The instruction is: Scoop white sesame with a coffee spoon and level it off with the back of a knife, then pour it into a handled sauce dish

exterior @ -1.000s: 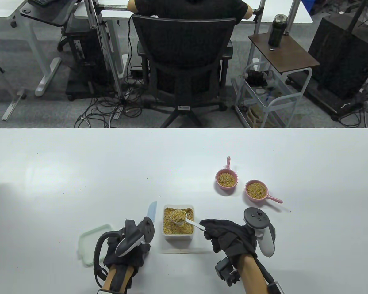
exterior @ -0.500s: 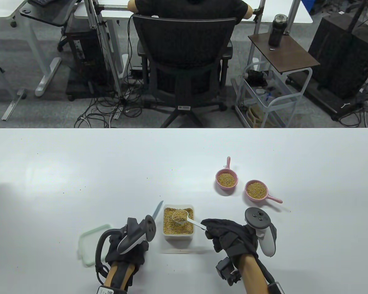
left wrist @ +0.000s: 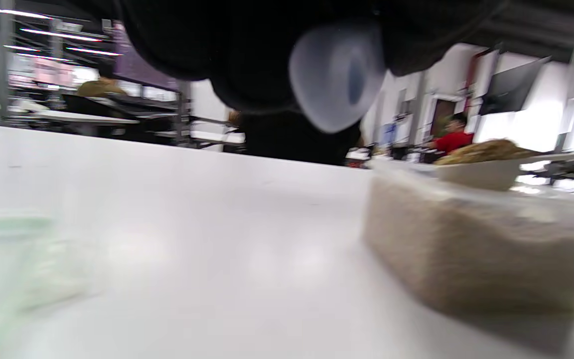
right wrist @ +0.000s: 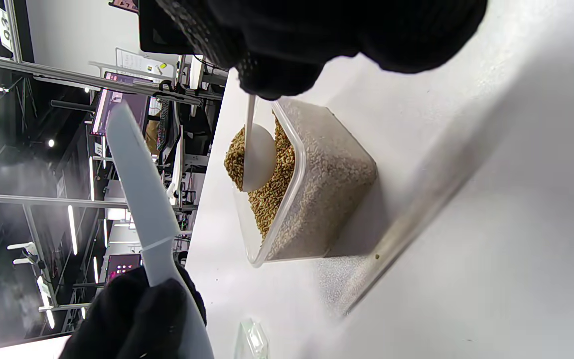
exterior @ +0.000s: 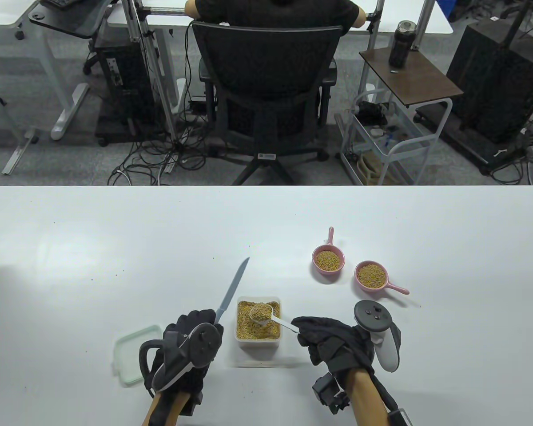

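The right hand pinches the thin handle of the small white plastic coffee spoon, its bowl heaped with pale tan sesame and held just above the clear square plastic tub of sesame near the front of the white table; the left hand is clenched round the handle of the pale blue-grey plastic knife, blade raised and angled away to the far right, just left of the tub and not touching the spoon.

The levelling looks about to begin; the heap is not yet struck off.

The spoon seems very light and its handle slim, so a pinch near the end of the handle, as now, ought to do, provided the bowl stays flat; the seed is loose and dry and would spill at any tilt. The knife appears stiff and light; gripped by the handle, its back edge can be drawn across the spoon's rim, best done over the tub so the excess falls back in.

Two small pink handled sauce dishes and stand well to the right and farther back, both already holding seed; a clear lid with a green rim lies beside the left hand.
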Motion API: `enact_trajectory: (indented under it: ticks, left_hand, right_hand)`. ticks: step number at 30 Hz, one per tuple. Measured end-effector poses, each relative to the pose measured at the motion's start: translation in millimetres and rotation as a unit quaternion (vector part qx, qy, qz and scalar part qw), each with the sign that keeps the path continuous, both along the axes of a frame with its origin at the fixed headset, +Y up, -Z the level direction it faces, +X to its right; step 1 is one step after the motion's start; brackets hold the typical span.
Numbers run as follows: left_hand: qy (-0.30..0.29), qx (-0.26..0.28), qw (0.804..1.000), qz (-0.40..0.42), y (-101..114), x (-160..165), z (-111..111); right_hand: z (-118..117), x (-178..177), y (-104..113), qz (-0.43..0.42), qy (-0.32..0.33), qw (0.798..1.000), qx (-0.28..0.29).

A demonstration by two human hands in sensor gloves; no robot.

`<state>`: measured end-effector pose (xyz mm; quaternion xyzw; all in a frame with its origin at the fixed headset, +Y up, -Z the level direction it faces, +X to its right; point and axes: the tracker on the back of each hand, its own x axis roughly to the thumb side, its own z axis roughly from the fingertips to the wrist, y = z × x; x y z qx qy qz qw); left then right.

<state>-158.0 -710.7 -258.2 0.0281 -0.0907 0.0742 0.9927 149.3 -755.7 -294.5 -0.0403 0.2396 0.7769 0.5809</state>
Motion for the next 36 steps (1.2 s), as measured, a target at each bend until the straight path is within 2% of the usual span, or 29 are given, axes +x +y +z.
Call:
enact_trajectory:
  ticks: [5,11,36]
  left_hand:
    - [-0.06,0.025,0.998,-0.019,-2,27,9]
    - [-0.083,-0.004,0.996,-0.024,-6,37,13]
    - [-0.015,-0.035,0.997,-0.065,-14,18,2]
  right_hand:
    - [0,-1,0,0.005,0.003,1.0,0.0]
    - [0,0,1,0.01,0.002,1.0,0.001]
    - [-1,4,4,0.016,0.009,1.0,0.004]
